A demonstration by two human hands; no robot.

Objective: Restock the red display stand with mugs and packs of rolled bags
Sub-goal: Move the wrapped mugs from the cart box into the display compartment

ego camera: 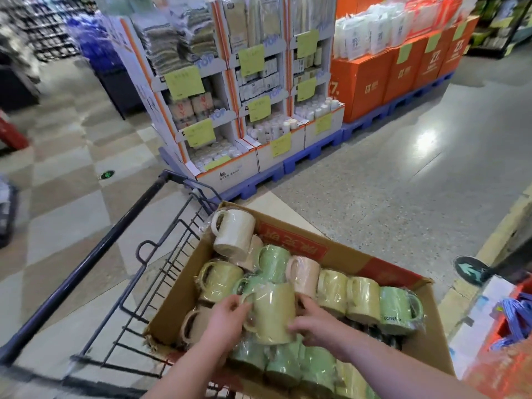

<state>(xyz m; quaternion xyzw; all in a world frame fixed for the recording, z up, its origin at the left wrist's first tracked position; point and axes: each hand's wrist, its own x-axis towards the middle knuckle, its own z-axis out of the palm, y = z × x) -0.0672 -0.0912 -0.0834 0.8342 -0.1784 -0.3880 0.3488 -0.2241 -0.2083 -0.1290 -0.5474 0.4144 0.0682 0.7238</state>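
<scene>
At the far left we see the dark rail of a cart (86, 249), its wire side running toward us. Beyond it, across the aisle, white shelves (221, 90) hold towels and white packs behind yellow-green price tags, all standing on blue pallets (311, 156).

In the cart sits an open box (339, 254) with a red printed inner wall, packed with mugs (334, 286) in clear wrap. They lie on their sides in cream, yellow, green and pink. A cream mug (234, 231) lies on top of the pile at the box's far left corner.

Our left hand (227, 315) reaches in from below, its fingers curled at the handle side of a yellow mug (273, 312). That mug lies on top of the others, near the middle of the box. Our right hand (313, 323) grips its other side, fingers bent round the lower edge. So both hands are grasping this one mug, and it is in the box, touching the mugs beneath it.

Just past the right hand, two more yellow mugs lie side by side, then a green mug (398, 309) with dark lettering against the box's right wall.

Farther back, right of the shelves, orange boxes (374, 82) stand in a row on the pallets, with white bags stacked on them. A green arrow sticker (469, 269) lies on the floor near the box's right corner.

At the lower right edge is the red stand (495, 367), blurred, with blue packs (518, 318) on it. We cannot tell what these packs contain.
</scene>
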